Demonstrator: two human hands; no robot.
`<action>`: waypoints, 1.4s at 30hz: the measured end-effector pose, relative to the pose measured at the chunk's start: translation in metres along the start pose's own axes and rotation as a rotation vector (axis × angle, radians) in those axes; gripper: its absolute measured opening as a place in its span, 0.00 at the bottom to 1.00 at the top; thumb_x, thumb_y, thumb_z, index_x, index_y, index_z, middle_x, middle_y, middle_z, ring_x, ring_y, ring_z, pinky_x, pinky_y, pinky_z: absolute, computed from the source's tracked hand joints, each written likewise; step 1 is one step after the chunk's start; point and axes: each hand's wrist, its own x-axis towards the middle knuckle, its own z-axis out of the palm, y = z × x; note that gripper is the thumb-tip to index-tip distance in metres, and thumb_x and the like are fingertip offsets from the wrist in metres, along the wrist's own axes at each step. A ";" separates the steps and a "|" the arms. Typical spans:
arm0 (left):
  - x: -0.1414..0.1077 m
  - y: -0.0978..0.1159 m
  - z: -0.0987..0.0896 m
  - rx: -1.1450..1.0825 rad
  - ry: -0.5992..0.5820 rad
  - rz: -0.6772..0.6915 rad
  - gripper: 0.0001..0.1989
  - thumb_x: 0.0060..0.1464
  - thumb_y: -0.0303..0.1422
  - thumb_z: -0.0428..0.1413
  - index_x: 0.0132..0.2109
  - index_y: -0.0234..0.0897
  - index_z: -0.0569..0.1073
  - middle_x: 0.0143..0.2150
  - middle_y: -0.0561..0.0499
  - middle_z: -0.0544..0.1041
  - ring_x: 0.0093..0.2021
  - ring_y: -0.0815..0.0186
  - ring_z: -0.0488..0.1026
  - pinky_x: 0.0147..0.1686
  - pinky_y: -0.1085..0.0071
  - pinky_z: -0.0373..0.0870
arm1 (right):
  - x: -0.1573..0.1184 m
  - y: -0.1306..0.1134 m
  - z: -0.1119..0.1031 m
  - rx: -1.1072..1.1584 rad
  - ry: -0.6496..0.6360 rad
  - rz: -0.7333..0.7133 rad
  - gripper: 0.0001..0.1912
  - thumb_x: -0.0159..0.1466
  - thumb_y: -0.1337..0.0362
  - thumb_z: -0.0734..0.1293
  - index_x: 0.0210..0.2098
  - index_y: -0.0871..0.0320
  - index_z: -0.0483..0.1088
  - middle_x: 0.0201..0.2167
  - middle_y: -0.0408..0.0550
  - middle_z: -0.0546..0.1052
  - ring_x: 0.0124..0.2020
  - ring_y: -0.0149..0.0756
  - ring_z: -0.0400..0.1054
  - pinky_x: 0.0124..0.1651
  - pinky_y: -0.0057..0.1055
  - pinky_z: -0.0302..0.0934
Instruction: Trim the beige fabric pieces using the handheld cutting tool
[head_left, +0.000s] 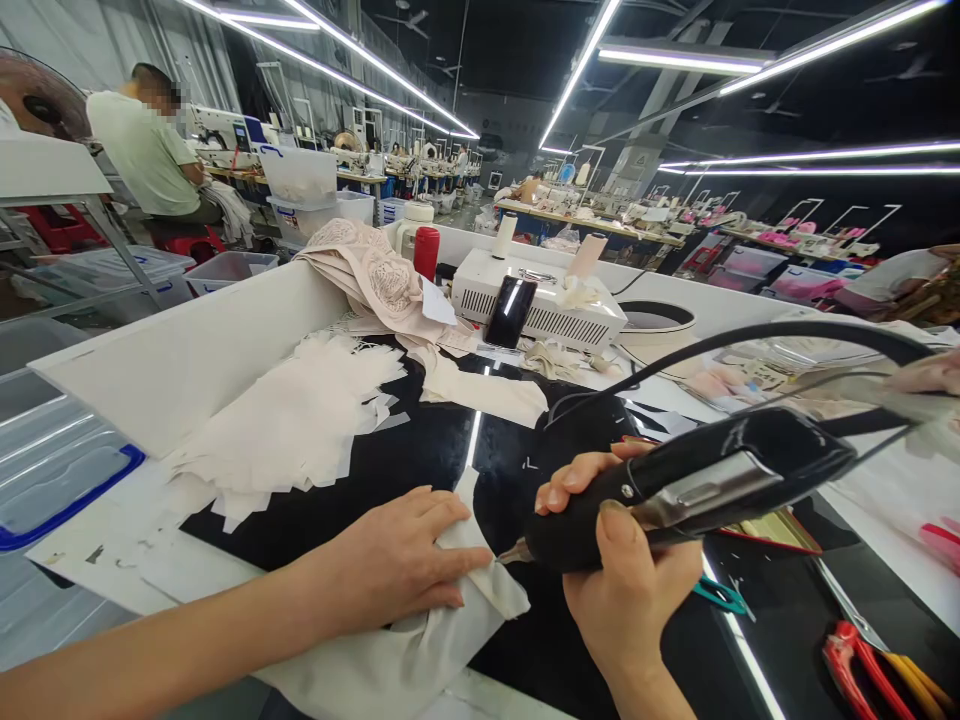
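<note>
My left hand (405,560) lies with fingers spread on a cream fabric piece (390,665), pressing it onto the black glossy tabletop (517,650). My right hand (626,550) is wrapped round a black handheld tool (675,490) with a metal lever and a cable. The tool's narrow tip meets the fabric just beside my left fingertips. A pile of cream fabric pieces (292,420) is at the left, and a longer strip (484,395) lies beyond my hands.
Red-handled scissors (859,660) and a teal tool (720,594) lie at the right. A phone (511,312) leans on a white vented box (551,295). Lace fabric (375,270) is heaped at the back. A person (150,150) sits at the far left.
</note>
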 end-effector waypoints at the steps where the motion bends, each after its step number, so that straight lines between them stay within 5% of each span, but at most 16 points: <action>1: 0.000 0.001 0.001 0.003 -0.001 -0.006 0.23 0.63 0.42 0.68 0.62 0.46 0.74 0.60 0.42 0.74 0.59 0.54 0.74 0.62 0.57 0.71 | 0.000 0.000 0.000 0.001 0.003 0.000 0.15 0.64 0.60 0.74 0.48 0.52 0.70 0.30 0.40 0.76 0.26 0.33 0.71 0.30 0.35 0.71; 31: 0.003 0.005 0.006 -0.065 -0.004 -0.037 0.23 0.63 0.40 0.67 0.62 0.42 0.74 0.58 0.38 0.74 0.59 0.47 0.74 0.61 0.47 0.73 | 0.009 0.017 0.016 0.042 0.008 0.014 0.15 0.64 0.62 0.75 0.48 0.51 0.70 0.32 0.39 0.76 0.28 0.32 0.71 0.32 0.33 0.71; 35: 0.002 -0.001 0.004 -0.097 -0.024 -0.028 0.24 0.64 0.39 0.67 0.63 0.38 0.72 0.58 0.40 0.75 0.58 0.50 0.74 0.60 0.53 0.74 | 0.008 0.018 0.016 0.050 -0.002 0.005 0.15 0.65 0.60 0.75 0.49 0.51 0.70 0.32 0.39 0.76 0.28 0.32 0.71 0.32 0.32 0.71; 42: 0.007 -0.024 -0.002 -0.129 -0.104 0.037 0.20 0.65 0.40 0.66 0.58 0.33 0.73 0.54 0.45 0.78 0.57 0.56 0.77 0.72 0.51 0.62 | 0.008 0.024 0.015 0.042 -0.033 -0.016 0.16 0.66 0.60 0.75 0.50 0.50 0.69 0.33 0.39 0.77 0.28 0.32 0.72 0.33 0.33 0.71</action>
